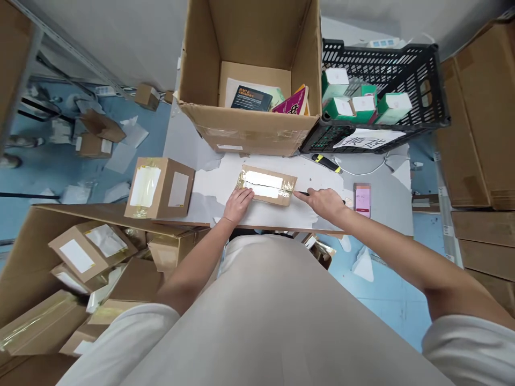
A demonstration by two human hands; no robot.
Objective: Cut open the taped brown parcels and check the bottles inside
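Observation:
A small cardboard box [277,197] lies flat on the table, with a white label and shiny tape on its top. A dark slit line runs lengthwise across the label and tape. My left hand [238,205] grips the box at its near left corner, fingers bent over the edge. In my right hand [325,203] is a dark-handled knife [301,193], its tip against the right end of the box, in line with the slit. Most of its handle is hidden under my closed fingers.
A large open carton [249,126] holding books stands behind, beside a black crate [432,91] of green-and-white boxes. A yellow-black utility knife [326,163] and a phone [362,199] lie right. A taped box [161,187] stands left, above a big carton [108,212] of parcels.

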